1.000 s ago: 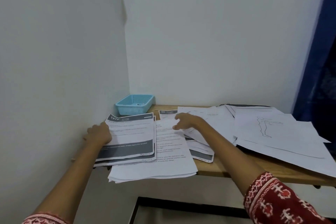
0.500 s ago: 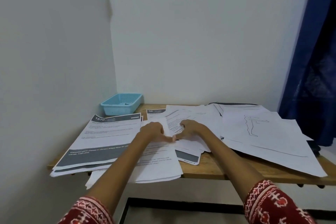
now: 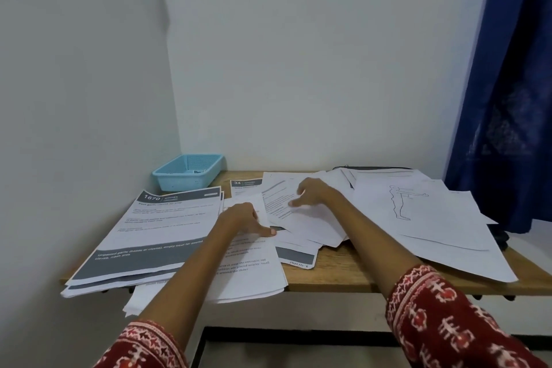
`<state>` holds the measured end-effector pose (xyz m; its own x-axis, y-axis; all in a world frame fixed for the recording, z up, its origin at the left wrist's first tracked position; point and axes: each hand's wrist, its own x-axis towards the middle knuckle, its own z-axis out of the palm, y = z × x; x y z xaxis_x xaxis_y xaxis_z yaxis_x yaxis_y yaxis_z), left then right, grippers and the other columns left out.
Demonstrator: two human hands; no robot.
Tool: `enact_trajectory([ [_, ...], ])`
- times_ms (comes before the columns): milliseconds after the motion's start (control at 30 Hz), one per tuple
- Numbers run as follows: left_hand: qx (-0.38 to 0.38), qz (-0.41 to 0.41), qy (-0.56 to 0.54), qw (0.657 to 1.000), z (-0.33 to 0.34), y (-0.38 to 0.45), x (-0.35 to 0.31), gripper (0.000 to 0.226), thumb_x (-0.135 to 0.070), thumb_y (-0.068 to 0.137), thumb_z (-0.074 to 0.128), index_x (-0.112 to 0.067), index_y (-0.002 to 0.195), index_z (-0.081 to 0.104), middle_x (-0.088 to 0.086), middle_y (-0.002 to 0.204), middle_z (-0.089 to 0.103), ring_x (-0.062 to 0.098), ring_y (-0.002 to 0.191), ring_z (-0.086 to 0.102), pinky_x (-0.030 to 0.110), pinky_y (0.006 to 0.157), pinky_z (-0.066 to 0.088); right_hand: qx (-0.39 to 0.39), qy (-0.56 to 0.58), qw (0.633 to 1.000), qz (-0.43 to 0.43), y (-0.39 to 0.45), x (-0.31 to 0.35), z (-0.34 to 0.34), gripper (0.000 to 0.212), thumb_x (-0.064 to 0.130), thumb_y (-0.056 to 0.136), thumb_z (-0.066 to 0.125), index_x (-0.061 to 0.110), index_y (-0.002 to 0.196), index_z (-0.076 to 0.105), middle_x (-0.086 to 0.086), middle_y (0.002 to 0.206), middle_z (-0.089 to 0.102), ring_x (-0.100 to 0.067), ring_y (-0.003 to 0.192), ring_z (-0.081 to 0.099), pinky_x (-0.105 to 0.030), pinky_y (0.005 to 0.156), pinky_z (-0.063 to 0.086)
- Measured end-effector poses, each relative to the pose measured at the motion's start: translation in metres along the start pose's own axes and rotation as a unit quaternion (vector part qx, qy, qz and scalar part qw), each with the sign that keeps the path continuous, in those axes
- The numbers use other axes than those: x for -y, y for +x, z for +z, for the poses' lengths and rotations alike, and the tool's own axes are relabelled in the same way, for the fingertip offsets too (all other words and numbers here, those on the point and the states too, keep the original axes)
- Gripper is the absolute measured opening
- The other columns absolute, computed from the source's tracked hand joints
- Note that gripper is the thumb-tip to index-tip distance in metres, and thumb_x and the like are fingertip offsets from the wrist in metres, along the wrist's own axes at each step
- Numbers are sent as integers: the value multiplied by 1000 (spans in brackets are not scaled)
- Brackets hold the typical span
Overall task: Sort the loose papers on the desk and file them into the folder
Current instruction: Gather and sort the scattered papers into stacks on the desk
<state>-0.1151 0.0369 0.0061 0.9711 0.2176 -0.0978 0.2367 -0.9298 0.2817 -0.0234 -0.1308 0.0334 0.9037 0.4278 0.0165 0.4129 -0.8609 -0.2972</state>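
Loose papers cover the wooden desk (image 3: 343, 273). A stack with grey bands headed "1670" (image 3: 167, 227) lies at the left and overhangs the front edge. Beside it is a pile of text sheets (image 3: 251, 273). My left hand (image 3: 243, 219) rests on that pile, thumb stretched out to the right, fingers curled at a raised sheet edge. My right hand (image 3: 313, 194) lies with spread fingers on fanned sheets (image 3: 301, 224) in the middle. Large sheets with an outline drawing (image 3: 418, 218) spread to the right. A dark flat edge (image 3: 373, 168), possibly the folder, shows under them.
A light blue plastic basket (image 3: 188, 172) stands in the back left corner against the walls. A sheet headed "34" (image 3: 245, 185) lies behind my hands. A dark blue curtain (image 3: 507, 98) hangs at the right. A dark frame (image 3: 298, 334) runs below the desk.
My left hand left the "1670" stack and came to the middle pile. The two hands met there, then the right hand moved back and right over the fanned sheets.
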Motion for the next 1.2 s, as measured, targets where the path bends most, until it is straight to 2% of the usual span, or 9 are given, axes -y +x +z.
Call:
enact_trajectory([
  [300,151,-107,6,983,-21,27,-19,83,-50,71,74,-2,131,42,7,115,51,19,102,50,28,96,44,-111,-232,958,124,18,-54,-9,60,69,75,57,17,105,56,-1,108,59,-26,120,40,-34,94,29],
  [433,187,-139,-16,972,-21,40,-16,58,-47,66,79,-6,95,53,4,89,51,17,87,49,24,84,47,-98,-229,960,126,29,-58,-14,64,65,73,62,17,115,53,-1,108,57,-24,117,46,-33,95,28],
  [533,188,-146,-28,971,-21,44,-15,52,-46,64,81,-8,81,50,2,76,46,15,77,45,23,77,45,-100,-151,975,131,35,-63,-20,45,41,75,70,18,110,53,0,102,57,-21,108,54,-36,93,29],
  [667,180,-135,-33,974,-19,42,-15,60,-46,64,81,-5,99,52,3,81,49,16,83,49,23,86,49,-217,128,964,83,39,-56,-33,13,17,72,69,19,82,61,2,86,61,-21,91,59,-32,82,38],
  [767,166,-119,-27,978,-19,38,-18,72,-46,67,78,-3,116,47,6,101,53,19,92,53,29,96,48,-329,263,906,45,36,-49,-54,6,13,76,65,10,80,69,-2,79,61,-22,79,59,-24,65,38],
  [933,162,-113,-67,978,-20,29,-19,87,-42,68,78,-1,134,39,9,121,53,21,105,55,33,100,46,-491,409,765,79,26,-44,-87,14,10,91,55,0,96,64,-5,88,59,-17,79,53,-22,67,37],
  [1000,154,-104,-80,979,-22,27,-18,74,-40,70,78,-2,124,45,7,104,56,19,94,56,30,94,50,-502,447,733,104,23,-49,-93,14,8,92,54,0,99,64,-7,88,59,-19,79,54,-23,69,41],
  [1100,126,-97,-108,981,-28,20,-17,47,-47,81,66,-4,92,52,5,79,56,15,68,56,25,69,55,-482,468,731,122,20,-58,-92,15,8,91,54,2,101,64,-7,90,59,-19,80,54,-24,71,41],
  [1200,33,-81,-332,939,-29,19,-17,51,-51,93,40,-3,94,56,7,80,60,17,63,56,26,56,49,-432,479,755,119,17,-65,-83,17,7,91,54,2,101,66,-5,93,59,-18,84,53,-23,73,41],
])
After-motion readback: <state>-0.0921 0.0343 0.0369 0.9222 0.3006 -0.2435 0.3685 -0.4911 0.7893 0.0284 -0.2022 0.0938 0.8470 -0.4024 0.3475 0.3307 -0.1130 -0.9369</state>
